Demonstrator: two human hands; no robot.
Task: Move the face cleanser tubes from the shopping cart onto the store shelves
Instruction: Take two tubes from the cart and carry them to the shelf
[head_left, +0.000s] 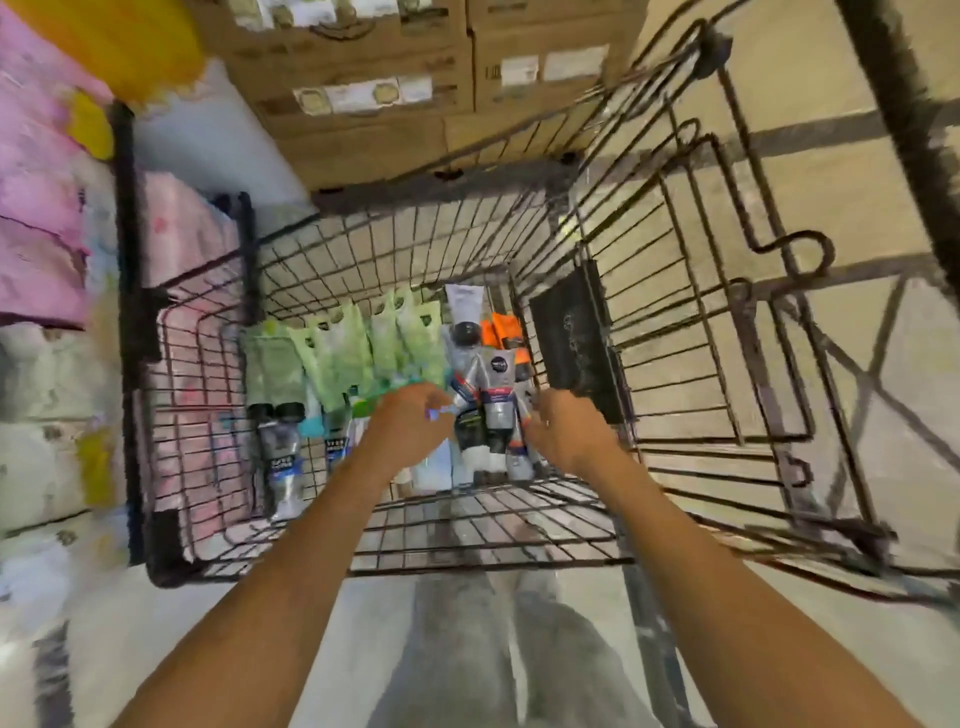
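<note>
The face cleanser tubes all lie inside the shopping cart (675, 332), on its wire floor. At the centre I read a cluster of silver tubes (496, 400) with dark caps, standing tilted between the two hands.

The left hand (410, 428) is at the left edge of this cluster, fingers curled. Motion blur prevents me from confirming whether it grips a tube. The right hand (569, 436) is at the right edge, fingers likewise curled toward the cluster. I cannot tell whether it has hold of anything.

Left of the cluster, a row of green tubes (363, 343) lies side by side. On the far side of the cluster lie a white tube (462, 301) and, just to its right, orange tubes (501, 332). At the near left of the cart floor lie two dark-capped tubes (283, 457), caps toward the far end.

The store shelves (126, 291) stand left of the cart and carry pink packs (41, 249). Cardboard boxes (358, 98) are stacked beyond the cart's far end. Grey trousers (467, 654) show below the near rim.
</note>
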